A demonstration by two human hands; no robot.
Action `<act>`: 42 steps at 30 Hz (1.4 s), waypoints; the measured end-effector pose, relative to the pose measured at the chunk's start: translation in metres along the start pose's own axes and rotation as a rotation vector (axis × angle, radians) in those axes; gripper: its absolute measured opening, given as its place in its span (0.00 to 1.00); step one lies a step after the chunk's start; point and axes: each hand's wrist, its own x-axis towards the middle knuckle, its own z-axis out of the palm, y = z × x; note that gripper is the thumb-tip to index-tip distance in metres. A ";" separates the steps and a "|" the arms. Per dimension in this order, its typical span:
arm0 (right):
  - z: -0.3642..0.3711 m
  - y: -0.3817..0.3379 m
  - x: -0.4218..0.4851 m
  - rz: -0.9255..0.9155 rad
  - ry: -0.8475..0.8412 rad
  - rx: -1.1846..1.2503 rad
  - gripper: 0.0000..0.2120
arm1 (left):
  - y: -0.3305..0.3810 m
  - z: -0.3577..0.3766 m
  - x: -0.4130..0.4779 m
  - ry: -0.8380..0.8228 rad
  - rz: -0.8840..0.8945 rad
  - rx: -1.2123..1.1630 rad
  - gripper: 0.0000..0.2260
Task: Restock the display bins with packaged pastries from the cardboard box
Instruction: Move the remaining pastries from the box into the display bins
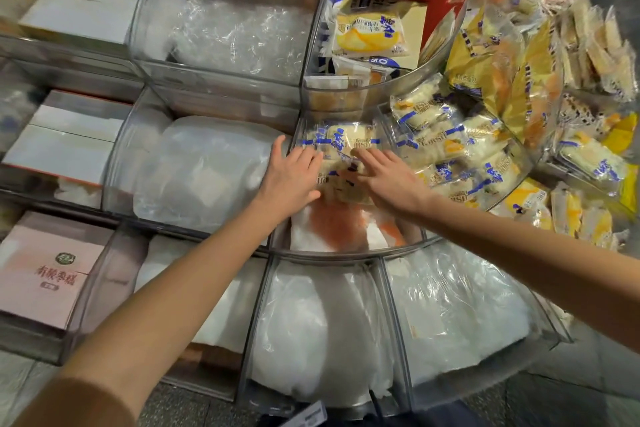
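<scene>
Both are down in the middle clear bin (332, 255), left hand (292, 172) and right hand (388, 180) pressing straight, spread fingers onto blue-striped pastry packs (341, 144), while the neighbouring bin (521, 158) is heaped with more.

Pastry packets (341, 144) in middle bin (346, 255) — neighbour bin (526, 158) right, cardboard box (446, 7) in rear bin (381, 87).

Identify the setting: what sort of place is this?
Probably a shop's self-serve snack display: tiered clear plastic bins, loose heaps of individually wrapped pastries, and boxed goods stacked in the left compartments.
</scene>
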 end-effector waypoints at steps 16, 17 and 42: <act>0.035 -0.015 -0.012 0.078 -0.088 0.153 0.40 | 0.026 0.016 -0.028 0.257 0.067 -0.256 0.29; 0.034 -0.015 -0.013 0.078 -0.092 0.157 0.39 | 0.029 0.016 -0.028 0.243 0.068 -0.274 0.26; -0.006 -0.019 -0.054 0.175 -0.116 0.209 0.36 | 0.056 -0.057 -0.045 -0.137 -0.206 -0.268 0.34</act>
